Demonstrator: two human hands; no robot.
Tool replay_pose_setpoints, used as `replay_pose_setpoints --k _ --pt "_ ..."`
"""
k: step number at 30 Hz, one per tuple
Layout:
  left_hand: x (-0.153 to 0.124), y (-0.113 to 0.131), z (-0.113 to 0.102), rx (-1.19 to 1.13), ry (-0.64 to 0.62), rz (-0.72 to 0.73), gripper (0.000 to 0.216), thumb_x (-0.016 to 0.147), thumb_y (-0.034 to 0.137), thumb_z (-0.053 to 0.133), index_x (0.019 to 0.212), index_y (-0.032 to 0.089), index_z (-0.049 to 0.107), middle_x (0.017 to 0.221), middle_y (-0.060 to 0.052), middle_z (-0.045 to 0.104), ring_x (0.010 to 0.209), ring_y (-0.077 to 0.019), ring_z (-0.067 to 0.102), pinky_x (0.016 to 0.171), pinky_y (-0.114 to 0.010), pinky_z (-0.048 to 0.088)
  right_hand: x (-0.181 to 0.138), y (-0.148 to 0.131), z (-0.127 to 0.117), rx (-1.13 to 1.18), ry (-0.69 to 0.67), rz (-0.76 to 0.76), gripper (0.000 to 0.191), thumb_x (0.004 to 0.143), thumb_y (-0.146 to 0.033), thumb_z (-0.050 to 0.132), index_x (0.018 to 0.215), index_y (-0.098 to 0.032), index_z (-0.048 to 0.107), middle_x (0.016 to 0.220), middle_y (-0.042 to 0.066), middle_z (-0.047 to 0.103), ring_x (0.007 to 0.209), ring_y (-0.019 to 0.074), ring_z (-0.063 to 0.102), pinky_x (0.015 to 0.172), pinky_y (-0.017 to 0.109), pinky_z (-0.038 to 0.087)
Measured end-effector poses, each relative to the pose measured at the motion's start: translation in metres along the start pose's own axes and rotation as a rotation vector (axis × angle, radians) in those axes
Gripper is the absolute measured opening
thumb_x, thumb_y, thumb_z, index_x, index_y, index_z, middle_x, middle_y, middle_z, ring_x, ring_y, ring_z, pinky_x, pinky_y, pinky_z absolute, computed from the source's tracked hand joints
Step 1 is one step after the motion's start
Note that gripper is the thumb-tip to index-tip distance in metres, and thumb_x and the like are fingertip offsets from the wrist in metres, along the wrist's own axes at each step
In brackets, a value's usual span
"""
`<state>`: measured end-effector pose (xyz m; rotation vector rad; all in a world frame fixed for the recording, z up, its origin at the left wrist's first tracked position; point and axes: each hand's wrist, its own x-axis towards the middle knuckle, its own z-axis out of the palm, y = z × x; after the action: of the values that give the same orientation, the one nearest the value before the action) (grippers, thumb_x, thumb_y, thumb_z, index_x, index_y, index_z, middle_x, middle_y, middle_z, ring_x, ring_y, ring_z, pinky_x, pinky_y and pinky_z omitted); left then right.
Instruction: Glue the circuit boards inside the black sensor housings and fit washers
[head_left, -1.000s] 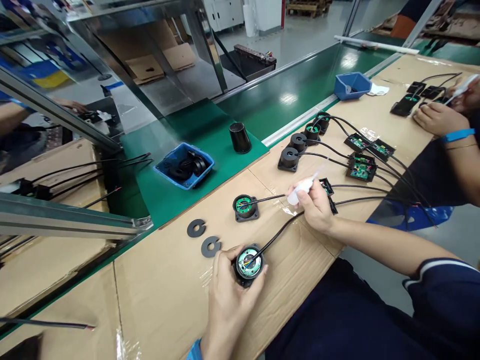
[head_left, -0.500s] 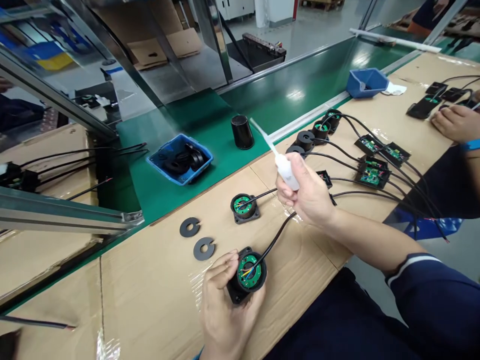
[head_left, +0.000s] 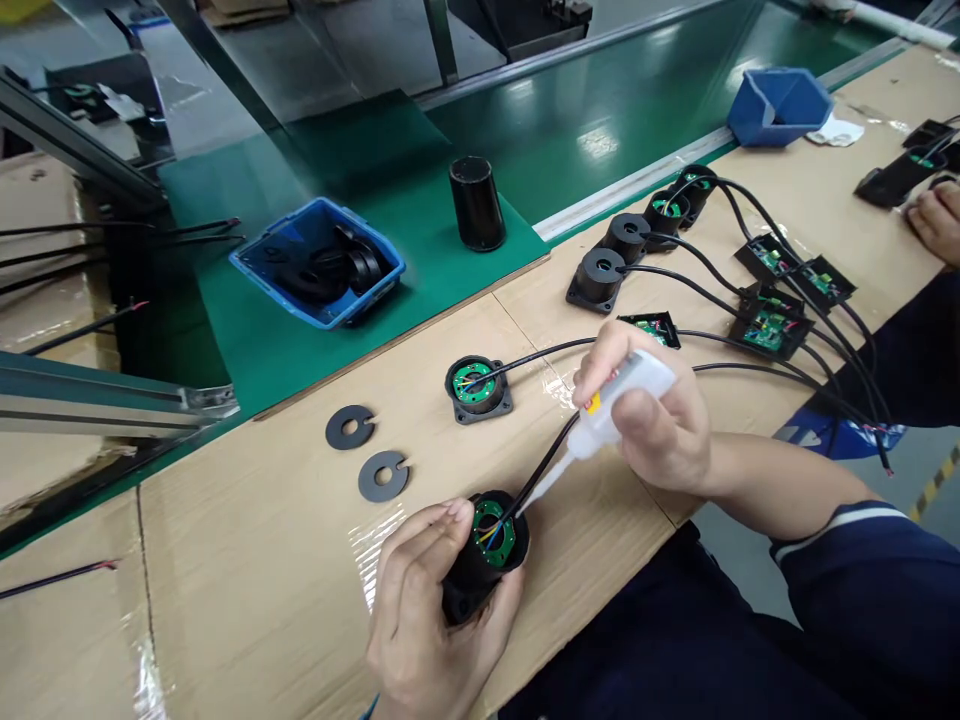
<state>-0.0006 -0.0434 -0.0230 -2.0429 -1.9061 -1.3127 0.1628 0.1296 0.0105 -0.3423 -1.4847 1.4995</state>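
Note:
My left hand (head_left: 431,600) is closed around a round black housing (head_left: 469,575), tilted so its open top faces me. Inside it lie a green ring-shaped circuit board (head_left: 510,540) and coloured wires, with a black cable leading out. In my right hand (head_left: 660,425) is a small white glue bottle (head_left: 619,400), turned nozzle down. The thin nozzle tip is at the housing's rim, close to the board; whether it touches cannot be made out. Two dark grey slotted washers (head_left: 383,477) lie to the left. A second open housing (head_left: 478,390) stands on the cardboard beyond.
Behind are a blue bin (head_left: 319,262) of black parts and a black cup-shaped piece (head_left: 478,205) on the green mat. To the right, several cabled housings (head_left: 600,278) and circuit boxes (head_left: 771,325) stand near another blue bin (head_left: 780,108). Another person's hand (head_left: 937,220) is at the right edge.
My right hand has tipped the glue bottle from nozzle up to nozzle down and brought it to the housing. My left hand still holds the housing. The view has shifted somewhat.

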Motion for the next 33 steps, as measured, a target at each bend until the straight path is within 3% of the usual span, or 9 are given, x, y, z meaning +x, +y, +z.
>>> replay_pose_setpoints --k 4,9,19,33 --pt "-0.001 0.002 0.000 -0.002 -0.011 0.002 0.048 0.072 0.001 0.084 0.115 0.004 0.062 0.105 -0.012 0.068 0.102 -0.0217 0.066 0.092 -0.036 0.056 -0.008 -0.002 0.002 -0.089 -0.151 -0.168 0.029 0.094 -0.041 0.074 0.087 -0.016 0.061 0.069 -0.001 0.056 0.053 0.0068 0.047 0.047 0.021 0.037" --pt "-0.001 0.004 0.000 -0.013 -0.033 0.025 0.047 0.073 0.002 0.084 0.114 0.004 0.062 0.105 -0.012 0.067 0.104 -0.0221 0.065 0.094 -0.036 0.056 -0.011 -0.002 0.010 -0.237 -0.205 -0.277 0.032 0.093 -0.039 0.077 0.083 -0.014 0.058 0.064 -0.003 0.059 0.049 0.0033 0.048 0.044 0.017 0.036" --pt "-0.002 0.005 -0.002 0.018 -0.016 0.041 0.054 0.071 0.002 0.085 0.119 0.009 0.060 0.109 -0.012 0.068 0.106 -0.0242 0.067 0.092 -0.039 0.058 -0.011 -0.003 0.010 -0.298 -0.303 -0.269 0.031 0.089 -0.033 0.080 0.084 -0.018 0.054 0.062 -0.006 0.057 0.046 0.0035 0.045 0.041 0.016 0.034" --pt "-0.001 0.004 -0.004 0.033 -0.010 0.075 0.055 0.068 0.002 0.088 0.116 0.005 0.062 0.109 -0.014 0.067 0.106 -0.0247 0.066 0.092 -0.039 0.057 -0.010 -0.004 0.009 -0.284 -0.315 -0.252 0.031 0.088 -0.030 0.082 0.085 -0.017 0.053 0.062 -0.005 0.057 0.045 0.0034 0.045 0.042 0.016 0.034"
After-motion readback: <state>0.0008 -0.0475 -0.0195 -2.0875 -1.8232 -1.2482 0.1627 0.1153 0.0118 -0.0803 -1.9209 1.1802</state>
